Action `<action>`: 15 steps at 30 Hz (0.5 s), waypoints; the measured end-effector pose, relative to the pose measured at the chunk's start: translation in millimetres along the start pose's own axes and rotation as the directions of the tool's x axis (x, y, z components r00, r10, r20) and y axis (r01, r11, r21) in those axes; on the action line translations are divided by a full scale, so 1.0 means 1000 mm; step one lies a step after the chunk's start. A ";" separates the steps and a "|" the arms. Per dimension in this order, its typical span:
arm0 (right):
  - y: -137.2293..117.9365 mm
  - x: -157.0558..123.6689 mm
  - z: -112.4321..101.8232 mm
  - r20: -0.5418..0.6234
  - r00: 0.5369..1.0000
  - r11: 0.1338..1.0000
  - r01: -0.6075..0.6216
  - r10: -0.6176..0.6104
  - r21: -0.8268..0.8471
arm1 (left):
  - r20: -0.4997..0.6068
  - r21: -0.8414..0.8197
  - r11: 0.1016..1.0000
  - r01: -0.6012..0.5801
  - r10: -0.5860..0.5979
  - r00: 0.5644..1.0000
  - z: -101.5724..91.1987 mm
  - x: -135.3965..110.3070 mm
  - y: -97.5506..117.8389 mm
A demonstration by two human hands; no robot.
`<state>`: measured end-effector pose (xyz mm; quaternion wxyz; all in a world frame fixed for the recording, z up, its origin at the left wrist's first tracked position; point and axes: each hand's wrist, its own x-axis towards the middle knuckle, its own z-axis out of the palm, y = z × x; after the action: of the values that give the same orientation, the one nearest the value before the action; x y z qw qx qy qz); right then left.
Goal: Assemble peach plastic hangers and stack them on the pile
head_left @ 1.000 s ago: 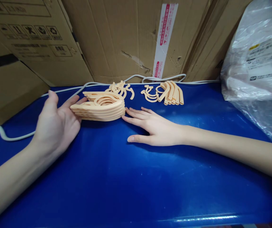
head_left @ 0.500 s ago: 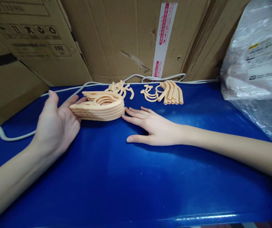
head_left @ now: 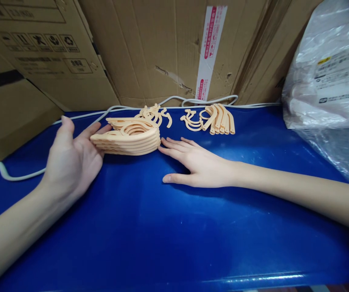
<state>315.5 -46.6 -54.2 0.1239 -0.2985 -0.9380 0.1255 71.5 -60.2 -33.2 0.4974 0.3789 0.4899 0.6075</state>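
Note:
A neat stack of curved, peach-coloured plastic pieces (head_left: 126,144), looking like folding-hanger arms, sits on the blue table between my hands. My left hand (head_left: 74,156) is open with the palm turned toward the stack; its fingers reach to the left end, their tips partly hidden behind it. Flat on the table, my right hand (head_left: 192,162) has its fingers spread, the fingertips at the stack's right end. Behind the stack lie loose peach hooks (head_left: 154,113). Farther right are more hooks (head_left: 191,121) beside a row of bent hanger arms (head_left: 221,119).
Cardboard boxes (head_left: 162,48) stand along the back and a carton (head_left: 40,61) at the left. A white cable (head_left: 110,108) runs along the table's rear edge and loops at the left. Clear plastic packaging with a labelled white bag (head_left: 326,81) occupies the right rear.

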 end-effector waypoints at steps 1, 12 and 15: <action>0.000 0.000 0.000 -0.038 0.999 1.000 -0.015 0.015 0.000 | 0.000 0.000 1.000 -0.006 0.006 1.000 -0.001 0.000 0.000; 0.008 0.012 -0.016 -0.304 0.927 0.973 -0.184 0.219 0.141 | -0.052 0.244 0.970 -0.006 0.019 0.998 -0.011 0.007 0.021; 0.007 0.022 -0.016 -0.295 0.918 0.964 -0.250 0.266 0.090 | 0.143 0.468 0.868 -0.163 0.108 0.984 -0.032 0.022 0.017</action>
<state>306.9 -25.7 -37.5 0.2570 -0.4320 -0.8566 0.1169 32.1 -46.3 -25.0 0.3714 0.5567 0.5681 0.4790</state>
